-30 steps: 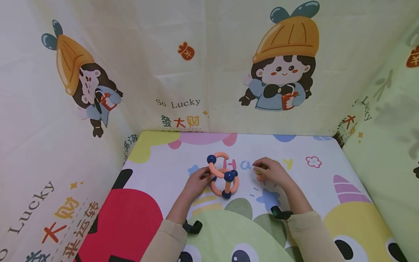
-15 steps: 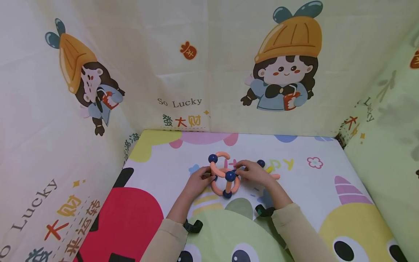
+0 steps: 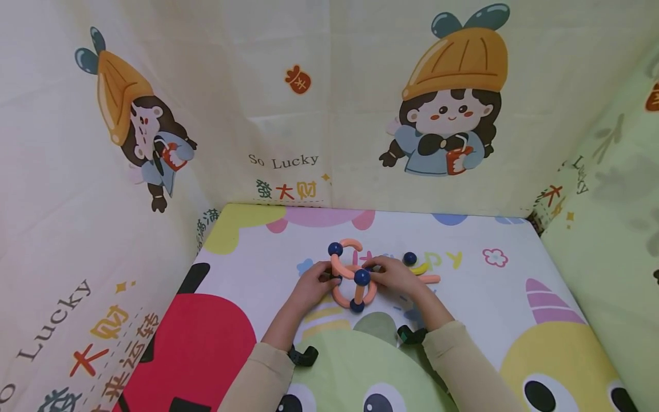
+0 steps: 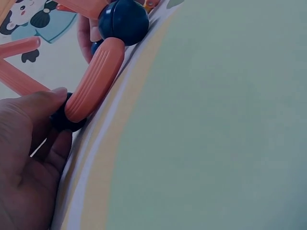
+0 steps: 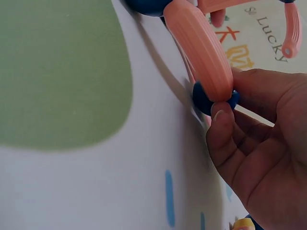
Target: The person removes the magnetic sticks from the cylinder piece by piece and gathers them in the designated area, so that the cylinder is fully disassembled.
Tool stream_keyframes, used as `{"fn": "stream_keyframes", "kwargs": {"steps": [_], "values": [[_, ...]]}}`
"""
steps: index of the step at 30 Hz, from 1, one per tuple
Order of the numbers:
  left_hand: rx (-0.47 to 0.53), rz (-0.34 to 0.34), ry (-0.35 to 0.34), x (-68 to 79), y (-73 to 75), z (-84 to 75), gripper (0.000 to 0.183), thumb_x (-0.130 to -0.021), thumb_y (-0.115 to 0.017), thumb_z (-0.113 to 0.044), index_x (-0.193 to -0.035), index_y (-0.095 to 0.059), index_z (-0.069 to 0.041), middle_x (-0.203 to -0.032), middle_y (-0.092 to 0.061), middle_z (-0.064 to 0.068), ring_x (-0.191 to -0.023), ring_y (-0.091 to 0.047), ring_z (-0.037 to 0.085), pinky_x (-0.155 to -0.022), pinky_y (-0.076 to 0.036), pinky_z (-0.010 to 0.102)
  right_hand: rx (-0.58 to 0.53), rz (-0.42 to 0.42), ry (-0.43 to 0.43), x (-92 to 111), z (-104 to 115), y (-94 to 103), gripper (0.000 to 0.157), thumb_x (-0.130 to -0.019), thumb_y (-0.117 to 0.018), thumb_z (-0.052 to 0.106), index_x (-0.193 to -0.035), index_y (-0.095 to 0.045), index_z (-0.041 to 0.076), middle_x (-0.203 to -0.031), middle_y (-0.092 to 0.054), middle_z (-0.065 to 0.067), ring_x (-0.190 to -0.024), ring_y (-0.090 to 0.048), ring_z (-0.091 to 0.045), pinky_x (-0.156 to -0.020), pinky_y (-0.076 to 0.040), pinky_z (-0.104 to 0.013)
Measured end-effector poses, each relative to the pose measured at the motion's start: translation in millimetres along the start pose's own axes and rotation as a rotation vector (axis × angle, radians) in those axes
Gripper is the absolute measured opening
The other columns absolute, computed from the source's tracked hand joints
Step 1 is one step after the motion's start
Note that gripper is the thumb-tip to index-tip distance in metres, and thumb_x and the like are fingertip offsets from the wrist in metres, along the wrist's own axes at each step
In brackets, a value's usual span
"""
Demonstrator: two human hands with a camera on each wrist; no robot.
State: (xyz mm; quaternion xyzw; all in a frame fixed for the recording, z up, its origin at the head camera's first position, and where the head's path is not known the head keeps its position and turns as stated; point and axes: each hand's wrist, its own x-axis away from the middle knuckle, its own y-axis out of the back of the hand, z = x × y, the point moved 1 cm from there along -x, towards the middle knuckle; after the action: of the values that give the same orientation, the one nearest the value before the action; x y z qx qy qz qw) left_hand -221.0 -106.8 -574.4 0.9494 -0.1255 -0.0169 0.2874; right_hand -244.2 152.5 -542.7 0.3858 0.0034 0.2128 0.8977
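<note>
A ball-and-rod building toy [image 3: 339, 268], made of salmon-pink rods and dark blue balls, stands on the table between both hands. My left hand [image 3: 310, 284] holds its left side; in the left wrist view, thumb and fingers pinch a dark blue ball [image 4: 69, 125] at the end of a curved pink rod [image 4: 98, 79]. On the opposite side, my right hand [image 3: 395, 276] pinches another dark blue ball [image 5: 203, 99] below a ribbed pink rod [image 5: 201, 48]. A curved rod [image 3: 352, 243] arches from the upper ball [image 3: 335, 249], its far end joined to nothing.
Beyond the right hand lie a loose dark blue ball [image 3: 409, 258], a yellow curved rod [image 3: 421, 268] and a pink rod [image 3: 430, 278]. The table [image 3: 453, 234] has a cartoon-print cover. Printed cloth walls [image 3: 355, 114] enclose its back and sides.
My right hand has moved left from the loose pieces to the toy and now pinches its right-hand ball. The loose ball and rods have come into view. My left hand keeps its hold.
</note>
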Motion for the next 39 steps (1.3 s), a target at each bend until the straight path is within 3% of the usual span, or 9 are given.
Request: {"fn": "stream_keyframes", "kwargs": {"steps": [5,12,19,23,30,39], "values": [[-0.012,0.017,-0.007,-2.5,1.5,-3.5,0.048,-0.094,-0.066,-0.042,-0.138,-0.056,-0.029,-0.123,-0.062,-0.005,-0.113,-0.061,0.018,-0.099,-0.051,0.042,-0.001,-0.021,0.016,1.3,-2.4,-0.9,0.025,-0.095,-0.065,0.034,-0.119,-0.069,0.027,-0.105,-0.064,0.003,-0.084,-0.054,-0.018,-0.072,-0.046,-0.032],[-0.074,0.026,-0.075,-7.3,5.3,-10.2,0.041,-0.095,-0.066,-0.037,-0.134,-0.058,-0.027,-0.123,-0.063,-0.003,-0.115,-0.061,0.021,-0.099,-0.051,0.043,-0.058,-0.053,0.016,6.2,-7.2,-4.5,0.025,-0.095,-0.066,0.029,-0.120,-0.068,0.025,-0.103,-0.065,0.001,-0.081,-0.054,-0.017,-0.070,-0.045,-0.030],[-0.109,0.051,-0.083,-14.7,6.1,-14.7,0.035,-0.096,-0.063,-0.036,-0.131,-0.059,-0.032,-0.122,-0.064,-0.005,-0.114,-0.062,0.022,-0.097,-0.051,0.043,-0.093,-0.105,-0.051,16.1,-7.2,-11.5,0.027,-0.093,-0.068,0.034,-0.118,-0.066,0.024,-0.103,-0.067,0.001,-0.083,-0.058,-0.016,-0.072,-0.050,-0.030],[-0.094,0.066,-0.082,-17.8,6.0,-17.3,0.032,-0.097,-0.062,-0.035,-0.129,-0.060,-0.034,-0.122,-0.064,-0.005,-0.115,-0.062,0.021,-0.097,-0.050,0.043,-0.116,-0.141,-0.094,21.6,-6.8,-15.7,0.027,-0.092,-0.070,0.033,-0.116,-0.066,0.023,-0.106,-0.067,0.000,-0.082,-0.060,-0.015,-0.070,-0.051,-0.029],[-0.062,0.070,-0.094,-26.4,1.9,-13.7,0.028,-0.098,-0.061,-0.035,-0.126,-0.062,-0.036,-0.120,-0.066,-0.006,-0.117,-0.061,0.020,-0.099,-0.049,0.043,-0.190,-0.164,-0.136,31.4,-4.7,-19.6,0.026,-0.091,-0.072,0.031,-0.114,-0.066,0.022,-0.092,-0.065,-0.002,-0.064,-0.060,-0.018,-0.057,-0.051,-0.031],[-0.003,0.080,-0.091,-32.9,-0.9,-14.1,0.023,-0.099,-0.060,-0.032,-0.121,-0.066,-0.038,-0.125,-0.066,-0.006,-0.123,-0.059,0.020,-0.102,-0.048,0.045,-0.198,-0.170,-0.162,40.4,-3.0,-24.2,0.024,-0.091,-0.071,0.031,-0.113,-0.065,0.022,-0.094,-0.065,-0.001,-0.067,-0.059,-0.016,-0.058,-0.051,-0.030]]}}
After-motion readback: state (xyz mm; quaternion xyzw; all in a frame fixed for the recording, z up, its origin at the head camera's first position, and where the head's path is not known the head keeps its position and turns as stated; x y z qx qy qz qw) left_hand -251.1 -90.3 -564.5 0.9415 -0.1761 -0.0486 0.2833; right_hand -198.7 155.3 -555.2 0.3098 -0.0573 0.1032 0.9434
